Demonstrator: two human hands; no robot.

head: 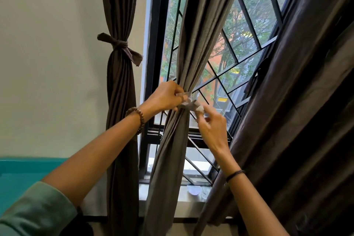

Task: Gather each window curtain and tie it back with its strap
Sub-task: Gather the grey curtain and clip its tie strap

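your green sleeve (38, 207) sits nearest, at the lower left. further out, your left hand (166, 96) pinches one end of the pale strap (188, 102), and your right hand (212, 128) pinches the other end just to its right. the strap wraps the gathered middle curtain (170, 149), its ends crossing in front. a tied curtain (120, 92) hangs left by the wall and a loose curtain (297, 101) hangs right. the window grille (249, 15) lies beyond.

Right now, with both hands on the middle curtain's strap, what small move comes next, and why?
Probably pull both ends apart to tighten the knot: the left hand and the right hand each pinch an end of the strap, crossed around the gathered middle curtain.
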